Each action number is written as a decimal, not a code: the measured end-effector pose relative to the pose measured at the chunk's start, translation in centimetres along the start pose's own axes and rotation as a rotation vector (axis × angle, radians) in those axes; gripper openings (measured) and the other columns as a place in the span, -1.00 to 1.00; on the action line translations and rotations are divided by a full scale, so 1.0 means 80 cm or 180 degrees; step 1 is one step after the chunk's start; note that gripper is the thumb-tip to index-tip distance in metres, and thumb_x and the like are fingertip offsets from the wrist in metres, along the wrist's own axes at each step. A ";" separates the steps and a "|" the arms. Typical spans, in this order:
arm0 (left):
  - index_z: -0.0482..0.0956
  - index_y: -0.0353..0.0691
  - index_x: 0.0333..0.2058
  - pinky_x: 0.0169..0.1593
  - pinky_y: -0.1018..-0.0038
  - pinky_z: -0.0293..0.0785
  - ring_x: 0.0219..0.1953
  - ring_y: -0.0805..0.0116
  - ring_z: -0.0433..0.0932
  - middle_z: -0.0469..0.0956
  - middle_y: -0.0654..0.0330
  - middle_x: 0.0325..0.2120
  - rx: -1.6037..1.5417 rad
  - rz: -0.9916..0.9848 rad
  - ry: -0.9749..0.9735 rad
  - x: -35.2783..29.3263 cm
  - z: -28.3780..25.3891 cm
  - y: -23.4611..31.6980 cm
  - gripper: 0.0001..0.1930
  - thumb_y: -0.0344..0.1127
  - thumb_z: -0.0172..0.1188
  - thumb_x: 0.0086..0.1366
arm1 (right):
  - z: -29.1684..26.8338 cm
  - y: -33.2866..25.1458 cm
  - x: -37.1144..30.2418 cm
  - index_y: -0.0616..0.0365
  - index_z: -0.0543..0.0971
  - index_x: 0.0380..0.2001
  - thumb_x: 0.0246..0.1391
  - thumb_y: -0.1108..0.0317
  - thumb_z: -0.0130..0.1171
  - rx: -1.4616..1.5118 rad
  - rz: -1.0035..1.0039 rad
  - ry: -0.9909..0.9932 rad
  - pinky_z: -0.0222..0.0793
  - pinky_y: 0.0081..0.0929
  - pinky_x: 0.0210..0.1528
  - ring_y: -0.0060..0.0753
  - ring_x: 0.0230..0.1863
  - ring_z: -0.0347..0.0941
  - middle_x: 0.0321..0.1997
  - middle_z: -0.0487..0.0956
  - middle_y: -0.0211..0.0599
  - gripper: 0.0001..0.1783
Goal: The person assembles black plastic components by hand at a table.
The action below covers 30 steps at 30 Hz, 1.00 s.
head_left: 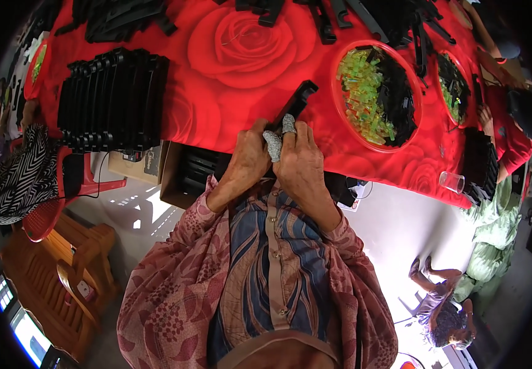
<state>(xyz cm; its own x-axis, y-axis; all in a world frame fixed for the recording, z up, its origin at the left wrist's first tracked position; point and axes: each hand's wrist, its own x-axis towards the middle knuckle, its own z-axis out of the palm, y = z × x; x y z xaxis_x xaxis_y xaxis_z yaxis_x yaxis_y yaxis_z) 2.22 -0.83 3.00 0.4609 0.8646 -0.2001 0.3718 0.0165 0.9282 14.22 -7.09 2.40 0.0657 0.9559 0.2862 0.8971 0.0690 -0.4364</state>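
Observation:
Close together at the table's near edge, my left hand (249, 158) and my right hand (301, 161) are closed round a long black plastic part (297, 101). Its notched far end sticks out beyond my fingers and tilts up to the right; my hands hide the near end. Grey speckled wraps (273, 146) cover some of my fingertips or thumbs. To the right of my hands sits a red-rimmed round tray (418, 92) with many small yellow-green clear pieces (364, 92) and small black pieces (401, 101).
A row of black parts (112, 101) stands stacked on the left of the red rose-patterned tablecloth (241, 43). More loose black parts (118, 18) lie along the far side. Below the edge is a cardboard box (170, 178). People sit at both sides, near a clear cup (452, 182) and a wooden bench (51, 277).

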 end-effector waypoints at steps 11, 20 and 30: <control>0.36 -0.44 -0.20 -0.44 -0.02 0.35 -0.47 -0.36 0.51 0.46 -0.31 -0.61 0.1463 0.0331 -0.0533 -0.010 0.010 -0.009 -0.78 -0.57 0.05 0.14 | -0.008 0.009 -0.036 0.44 0.43 -0.38 -0.19 0.53 0.19 0.0409 0.0322 -0.0079 0.49 -0.06 -0.25 0.22 -0.20 0.41 -0.24 0.36 0.16 -0.74; 0.24 -0.48 -0.14 -0.38 -0.07 0.40 -0.41 -0.40 0.52 0.48 -0.34 -0.57 0.0900 0.0243 -0.0435 -0.037 0.035 -0.022 -0.71 -0.48 0.08 0.23 | -0.021 0.019 -0.041 0.34 0.40 -0.39 -0.20 0.57 0.16 0.0401 0.0163 -0.0306 0.48 -0.12 -0.29 0.15 -0.23 0.41 -0.26 0.35 0.10 -0.77; 0.17 -0.39 -0.12 -0.34 0.08 0.33 -0.38 -0.20 0.51 0.47 -0.18 -0.46 -0.0265 -0.0437 -0.0210 -0.044 0.046 -0.024 -0.74 -0.49 0.03 0.30 | -0.018 0.024 -0.009 0.29 0.41 -0.41 -0.21 0.55 0.19 0.0563 0.0279 -0.0495 0.52 -0.16 -0.30 0.08 -0.26 0.49 -0.35 0.42 -0.02 -0.77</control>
<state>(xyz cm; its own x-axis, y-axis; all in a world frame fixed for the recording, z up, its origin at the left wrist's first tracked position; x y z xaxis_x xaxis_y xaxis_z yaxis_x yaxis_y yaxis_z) 2.83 -5.76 0.76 0.4634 0.8165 -0.3444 0.3682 0.1761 0.9129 16.52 -8.09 2.61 0.0595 0.9919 0.1119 0.7996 0.0197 -0.6003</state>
